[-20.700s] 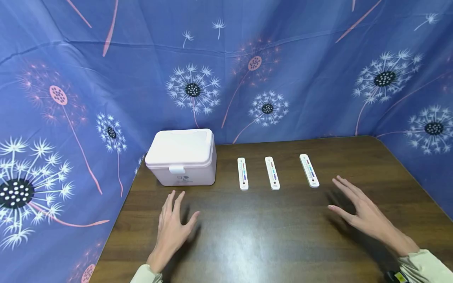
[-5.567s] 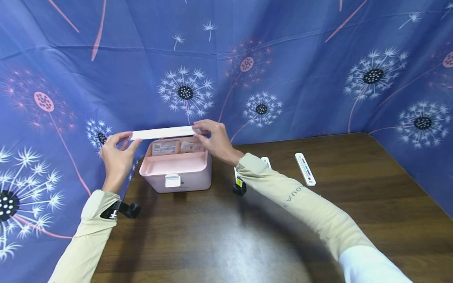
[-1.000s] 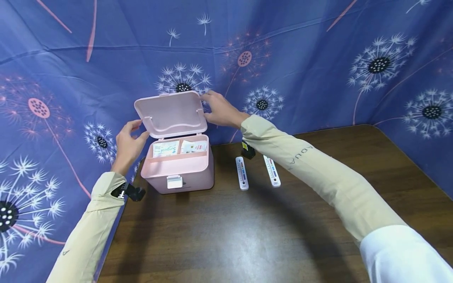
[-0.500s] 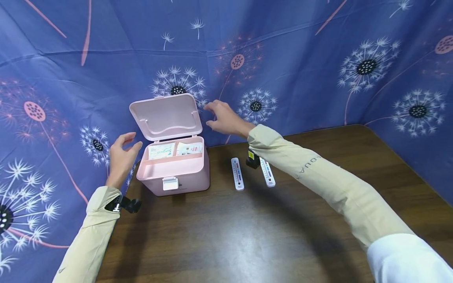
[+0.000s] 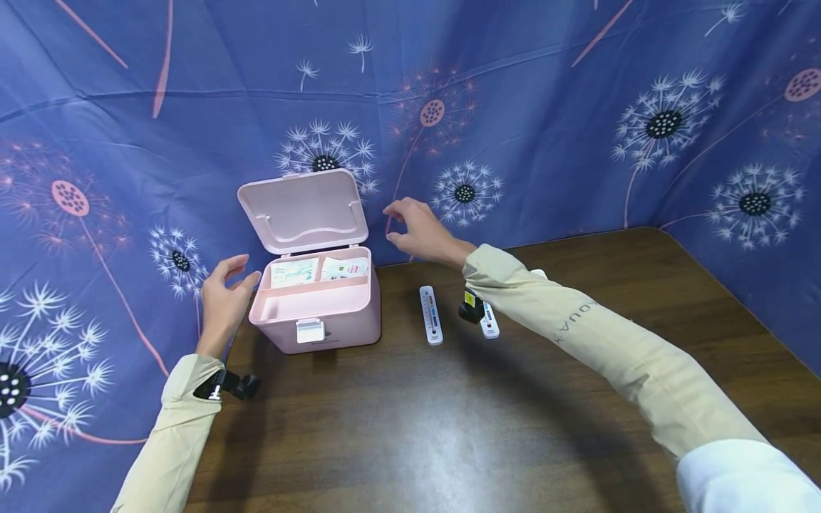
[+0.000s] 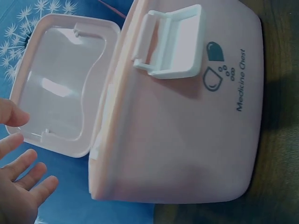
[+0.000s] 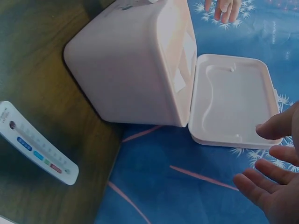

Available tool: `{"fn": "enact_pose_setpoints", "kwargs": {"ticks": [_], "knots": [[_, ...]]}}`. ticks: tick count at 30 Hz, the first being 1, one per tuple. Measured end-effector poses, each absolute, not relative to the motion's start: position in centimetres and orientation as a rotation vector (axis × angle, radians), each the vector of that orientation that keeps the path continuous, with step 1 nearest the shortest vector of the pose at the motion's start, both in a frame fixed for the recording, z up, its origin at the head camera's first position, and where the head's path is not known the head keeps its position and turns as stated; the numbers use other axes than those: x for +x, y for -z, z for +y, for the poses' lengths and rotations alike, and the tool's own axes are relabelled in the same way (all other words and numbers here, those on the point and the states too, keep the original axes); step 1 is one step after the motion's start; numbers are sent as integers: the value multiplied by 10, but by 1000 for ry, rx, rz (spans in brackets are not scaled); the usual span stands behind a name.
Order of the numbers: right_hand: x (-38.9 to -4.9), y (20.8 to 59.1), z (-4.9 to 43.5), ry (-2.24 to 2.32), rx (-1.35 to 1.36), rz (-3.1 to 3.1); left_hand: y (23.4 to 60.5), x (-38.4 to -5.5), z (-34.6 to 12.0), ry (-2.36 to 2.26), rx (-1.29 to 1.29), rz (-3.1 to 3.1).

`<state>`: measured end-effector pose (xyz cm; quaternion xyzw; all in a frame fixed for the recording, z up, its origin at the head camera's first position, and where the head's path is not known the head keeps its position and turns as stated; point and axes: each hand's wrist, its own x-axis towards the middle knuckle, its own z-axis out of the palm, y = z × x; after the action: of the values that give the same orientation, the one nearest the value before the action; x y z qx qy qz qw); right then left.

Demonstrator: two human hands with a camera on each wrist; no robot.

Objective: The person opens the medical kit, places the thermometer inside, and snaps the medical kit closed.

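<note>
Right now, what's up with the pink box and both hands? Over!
Left hand, right hand: both empty. Pink box: lid up, packets at back. Nothing blocking its opening; right sleeve partly hides two thermometers.

On the table, thermometers lie at three o'clock from the medicine chest; its lid stands at twelve, packets in its rear compartments.

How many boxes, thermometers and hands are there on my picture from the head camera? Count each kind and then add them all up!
Pink box: 1
Thermometers: 3 (a whole one, a partly covered one, and a white end peeking past the right sleeve, likely the third)
Hands: 2 (left hand, right hand)
Total: 6
</note>
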<state>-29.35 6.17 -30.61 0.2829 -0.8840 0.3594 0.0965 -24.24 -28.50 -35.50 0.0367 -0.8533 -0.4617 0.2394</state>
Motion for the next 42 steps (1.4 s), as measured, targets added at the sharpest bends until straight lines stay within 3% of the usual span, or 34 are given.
{"fn": "enact_pose_setpoints", "kwargs": {"ticks": [42], "knots": [[-268,349,83,-1164,727,-2625,412,-214,-300,1685,-32,-2269]]}}
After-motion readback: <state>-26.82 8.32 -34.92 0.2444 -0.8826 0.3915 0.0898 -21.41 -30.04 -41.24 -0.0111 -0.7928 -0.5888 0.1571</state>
